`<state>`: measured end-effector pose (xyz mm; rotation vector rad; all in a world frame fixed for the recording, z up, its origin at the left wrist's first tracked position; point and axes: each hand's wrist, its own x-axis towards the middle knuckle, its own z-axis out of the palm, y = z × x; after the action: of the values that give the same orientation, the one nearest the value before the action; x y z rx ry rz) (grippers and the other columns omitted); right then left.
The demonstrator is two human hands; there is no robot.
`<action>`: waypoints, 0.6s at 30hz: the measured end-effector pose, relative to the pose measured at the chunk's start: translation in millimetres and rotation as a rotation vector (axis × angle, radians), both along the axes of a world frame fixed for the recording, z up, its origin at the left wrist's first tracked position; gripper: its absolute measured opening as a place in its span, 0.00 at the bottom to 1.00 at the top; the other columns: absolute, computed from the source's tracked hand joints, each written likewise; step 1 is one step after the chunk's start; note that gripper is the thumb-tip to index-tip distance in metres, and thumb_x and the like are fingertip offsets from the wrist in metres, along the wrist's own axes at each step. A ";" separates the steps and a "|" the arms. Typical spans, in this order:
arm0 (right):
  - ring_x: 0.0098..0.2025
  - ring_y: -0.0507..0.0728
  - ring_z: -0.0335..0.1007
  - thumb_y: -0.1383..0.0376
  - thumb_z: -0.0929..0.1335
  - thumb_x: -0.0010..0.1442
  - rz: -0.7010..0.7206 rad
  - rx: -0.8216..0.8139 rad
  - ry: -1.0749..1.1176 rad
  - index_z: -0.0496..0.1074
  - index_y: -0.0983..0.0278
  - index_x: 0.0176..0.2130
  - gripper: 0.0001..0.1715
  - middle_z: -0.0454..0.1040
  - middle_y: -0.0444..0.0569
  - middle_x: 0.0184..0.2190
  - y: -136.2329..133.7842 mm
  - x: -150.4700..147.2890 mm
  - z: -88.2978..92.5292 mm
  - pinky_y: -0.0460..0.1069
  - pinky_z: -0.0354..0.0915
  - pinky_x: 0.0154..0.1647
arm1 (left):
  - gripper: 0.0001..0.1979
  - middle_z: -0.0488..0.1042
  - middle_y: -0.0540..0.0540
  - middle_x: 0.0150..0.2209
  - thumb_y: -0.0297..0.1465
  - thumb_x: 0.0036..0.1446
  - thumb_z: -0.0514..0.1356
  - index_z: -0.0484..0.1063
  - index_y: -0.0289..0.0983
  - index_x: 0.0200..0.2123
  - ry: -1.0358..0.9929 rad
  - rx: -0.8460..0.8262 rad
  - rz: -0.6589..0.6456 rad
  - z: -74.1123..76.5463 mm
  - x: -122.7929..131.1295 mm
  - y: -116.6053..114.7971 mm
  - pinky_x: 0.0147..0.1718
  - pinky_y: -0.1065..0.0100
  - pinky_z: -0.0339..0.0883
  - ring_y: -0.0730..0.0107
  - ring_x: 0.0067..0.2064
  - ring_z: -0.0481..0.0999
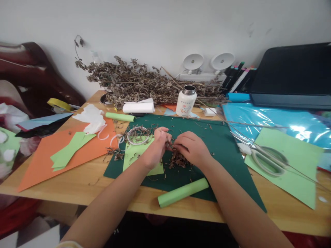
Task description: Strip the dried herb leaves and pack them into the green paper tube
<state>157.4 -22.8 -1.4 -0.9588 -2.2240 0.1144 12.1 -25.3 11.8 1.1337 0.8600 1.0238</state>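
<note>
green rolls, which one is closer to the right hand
The near roll, lying across the front edge of the mat; the far roll is by its back left corner, farther from the right hand.

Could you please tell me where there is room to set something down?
Mostly bare: the green mat between the right hand and the scissors, and the table before the orange paper. Crowded: the back, with dried plants and bottle; also around the leaf pile.
</note>
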 end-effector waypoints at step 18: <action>0.29 0.53 0.63 0.68 0.64 0.51 -0.101 0.215 0.043 0.68 0.63 0.23 0.07 0.71 0.47 0.23 7.5 19.8 2.2 0.50 0.61 0.31 | 0.08 0.67 0.53 0.24 0.33 0.51 0.50 0.65 0.36 0.25 0.858 0.553 -0.205 4.9 -17.3 10.2 0.27 0.74 0.55 0.76 0.27 0.64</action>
<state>177.2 -15.3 0.8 -0.9381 -2.0942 -0.1457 -5.2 -15.1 16.7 2.1654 1.1125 0.5868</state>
